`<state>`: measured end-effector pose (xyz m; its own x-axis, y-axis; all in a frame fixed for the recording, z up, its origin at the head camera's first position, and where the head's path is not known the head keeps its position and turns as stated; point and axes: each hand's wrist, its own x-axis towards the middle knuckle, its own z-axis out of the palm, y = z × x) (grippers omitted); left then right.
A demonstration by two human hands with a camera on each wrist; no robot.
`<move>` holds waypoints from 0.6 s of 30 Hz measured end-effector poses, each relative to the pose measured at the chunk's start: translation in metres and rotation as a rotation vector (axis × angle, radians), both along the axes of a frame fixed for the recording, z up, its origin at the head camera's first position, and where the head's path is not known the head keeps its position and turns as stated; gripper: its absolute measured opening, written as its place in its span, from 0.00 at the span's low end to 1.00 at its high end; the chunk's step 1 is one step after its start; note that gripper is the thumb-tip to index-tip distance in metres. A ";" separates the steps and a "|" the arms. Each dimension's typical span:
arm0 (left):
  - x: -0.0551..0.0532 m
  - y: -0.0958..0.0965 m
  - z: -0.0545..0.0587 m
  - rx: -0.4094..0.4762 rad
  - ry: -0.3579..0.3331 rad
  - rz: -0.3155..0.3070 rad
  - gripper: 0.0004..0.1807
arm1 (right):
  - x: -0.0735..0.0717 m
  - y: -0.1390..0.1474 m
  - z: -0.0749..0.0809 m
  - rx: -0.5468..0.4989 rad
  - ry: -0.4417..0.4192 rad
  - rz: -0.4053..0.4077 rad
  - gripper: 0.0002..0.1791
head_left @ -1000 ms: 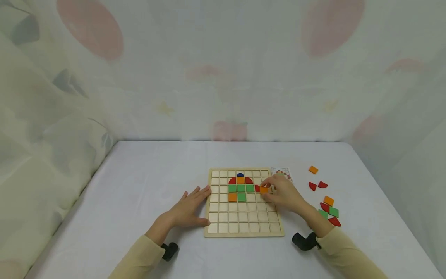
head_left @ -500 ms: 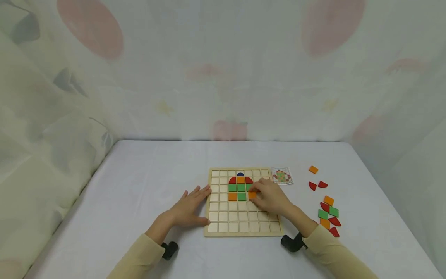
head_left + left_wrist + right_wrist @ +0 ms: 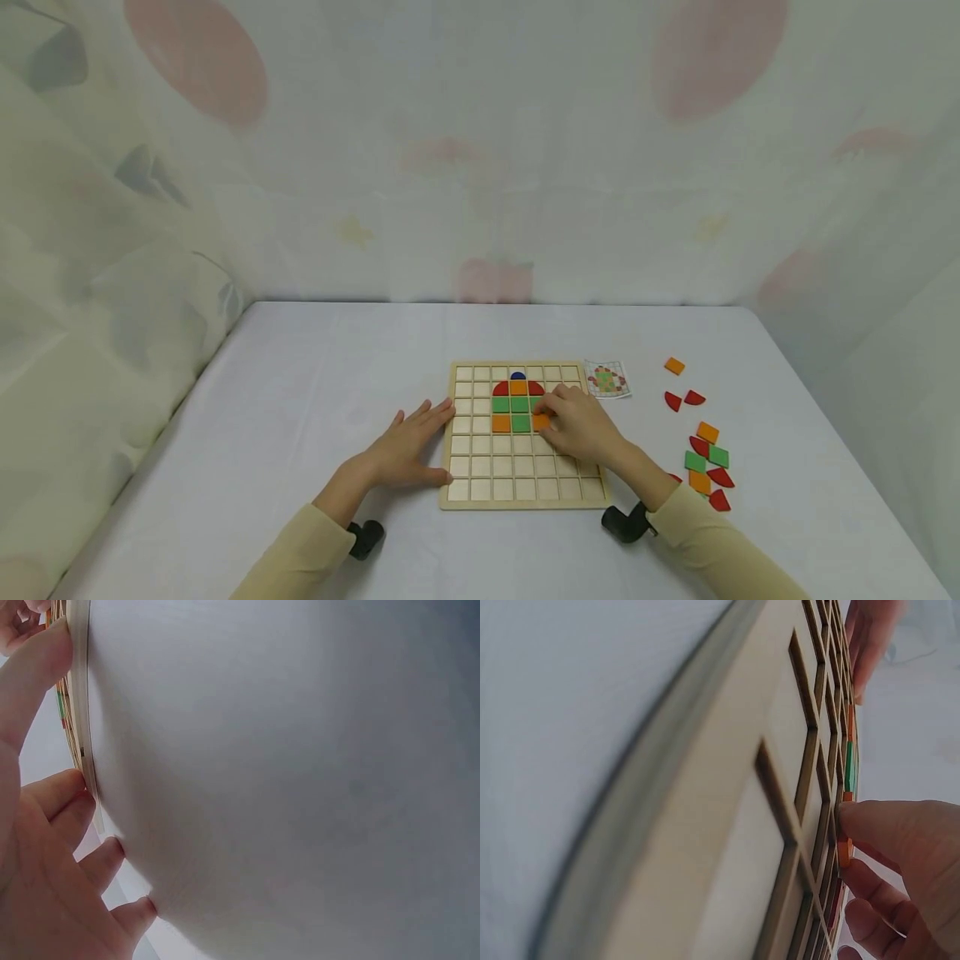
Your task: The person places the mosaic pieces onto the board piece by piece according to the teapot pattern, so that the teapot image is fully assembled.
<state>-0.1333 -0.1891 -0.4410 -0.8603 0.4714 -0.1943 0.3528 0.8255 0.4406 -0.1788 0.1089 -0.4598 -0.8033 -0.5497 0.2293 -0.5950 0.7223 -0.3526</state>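
A wooden grid board lies on the table with flat coloured tiles in its cells. A blue half-round tile tops the pattern, above an orange square flanked by red rounded tiles. Below sit green squares, then an orange square and a green square. My right hand pinches another orange square tile between thumb and finger, right of that green square. My left hand is spread flat, its fingertips and thumb at the board's left edge.
A small printed pattern card lies at the board's upper right corner. Loose tiles are scattered to the right: orange squares, green squares and red rounded tiles, some partly covered by my right forearm. Fabric hangs behind the table.
My right hand has moved left over the board with the orange tile, to the cell beside the lower green square. The card has come into full view. My left hand has stayed put.
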 end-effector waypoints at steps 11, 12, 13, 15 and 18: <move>0.001 0.000 0.001 0.010 -0.004 0.000 0.51 | -0.002 0.000 -0.003 0.013 0.020 0.018 0.12; 0.001 0.000 0.002 0.013 -0.005 0.000 0.50 | -0.002 0.000 -0.003 0.011 0.026 0.019 0.12; 0.001 0.000 0.002 0.014 -0.005 0.001 0.50 | -0.002 0.000 -0.003 0.007 0.032 0.021 0.12; 0.001 0.001 0.002 0.015 -0.007 0.003 0.50 | -0.001 0.001 -0.003 -0.006 0.041 0.015 0.12; 0.002 0.001 0.003 0.012 -0.008 0.003 0.50 | 0.001 0.003 -0.002 -0.030 0.032 -0.008 0.11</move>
